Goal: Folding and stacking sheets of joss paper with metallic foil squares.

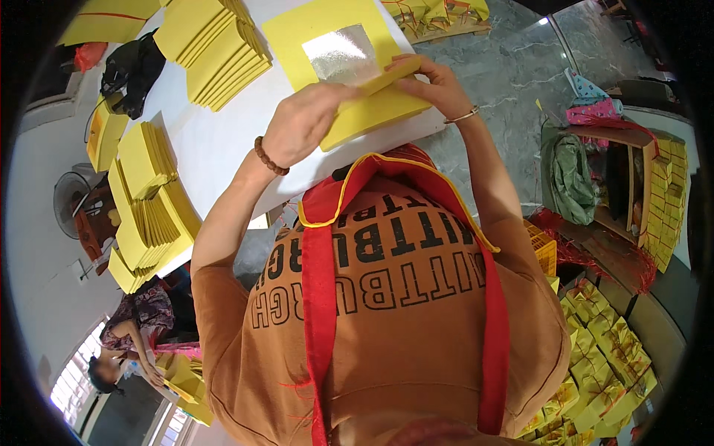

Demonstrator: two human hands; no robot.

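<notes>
from the head view i watched both hands work at the near edge of the white table point(216, 149). the left hand point(301, 126), a bead bracelet point(269, 157) on its wrist, was closed in a pinch on the left end of a folded yellow paper sheet point(372, 111), thumb under and fingers over. the right hand point(435, 85), with a thin bangle point(465, 116), pinched the sheet's upper right corner between thumb and fingertips. held at both ends like that, the sheet stayed taut and lifted slightly off the table, which i judged made the crease easier to control.

just beyond it lay a flat yellow sheet with a silver foil square point(342, 53) in its middle, apparently kept within reach. stacks of yellow paper point(216, 44) sat farther along the table, with fanned piles point(149, 201) on its left side, well apart from the hands. more yellow bundles point(602, 349) lay on the floor to the right. another person point(126, 334) sat low at the left, busy with their own yellow paper.
</notes>
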